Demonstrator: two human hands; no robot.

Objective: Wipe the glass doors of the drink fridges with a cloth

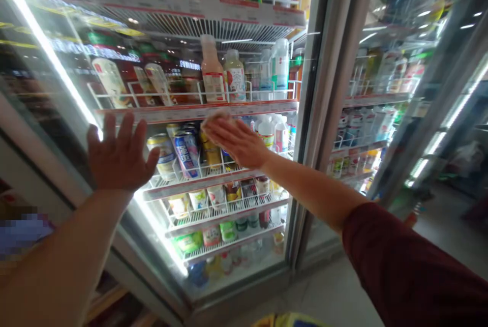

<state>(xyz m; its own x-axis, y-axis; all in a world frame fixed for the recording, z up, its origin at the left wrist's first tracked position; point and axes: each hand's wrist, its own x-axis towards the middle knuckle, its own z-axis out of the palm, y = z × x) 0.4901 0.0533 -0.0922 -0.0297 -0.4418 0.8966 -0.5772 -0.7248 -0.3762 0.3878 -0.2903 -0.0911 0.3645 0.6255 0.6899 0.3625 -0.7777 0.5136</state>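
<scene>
A closed glass door (229, 184) of a drinks cooler stands in front of me. My right hand (242, 141) lies flat at the middle of the glass, with its fingers together over a pale, blurred cloth (214, 119) pressed to the pane. My left hand (118, 159) is spread with the fingers up near the left edge of the door; whether the palm touches the glass I cannot tell. It holds nothing. Behind the pane, a blue can (186, 151) and a peach-coloured bottle (212, 70) show near my right hand.
Wire shelves with several bottles, cans and cups fill the cooler. A metal door frame (324, 88) runs down the right, with another cooler door (375, 128) beyond it. Something yellow (285, 320) shows at the bottom edge, above the grey floor (324, 286).
</scene>
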